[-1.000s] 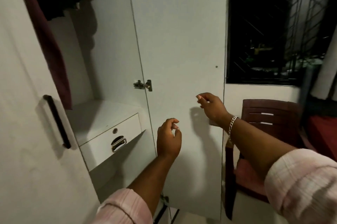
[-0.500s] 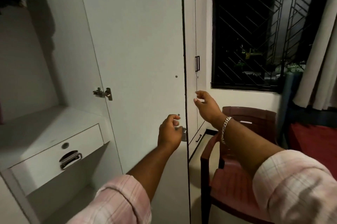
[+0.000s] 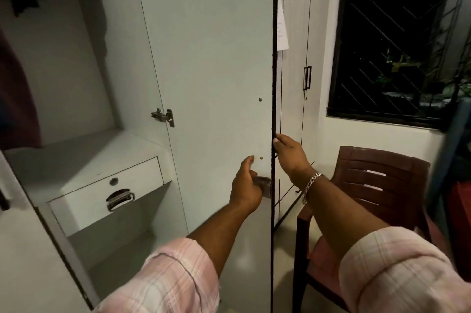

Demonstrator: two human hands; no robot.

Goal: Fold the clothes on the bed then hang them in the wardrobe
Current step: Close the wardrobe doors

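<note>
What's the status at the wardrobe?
Left hand grips metal lock. Right hand holds wardrobe door edge. Door open. Chair close behind.

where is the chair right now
In the head view the dark red chair stands at the right, under the barred window, just past the open wardrobe door whose edge the right hand touches.

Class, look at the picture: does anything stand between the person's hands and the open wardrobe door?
Nothing visible does. The left hand grips the metal fitting on the wardrobe door; the right hand touches its edge.
</note>
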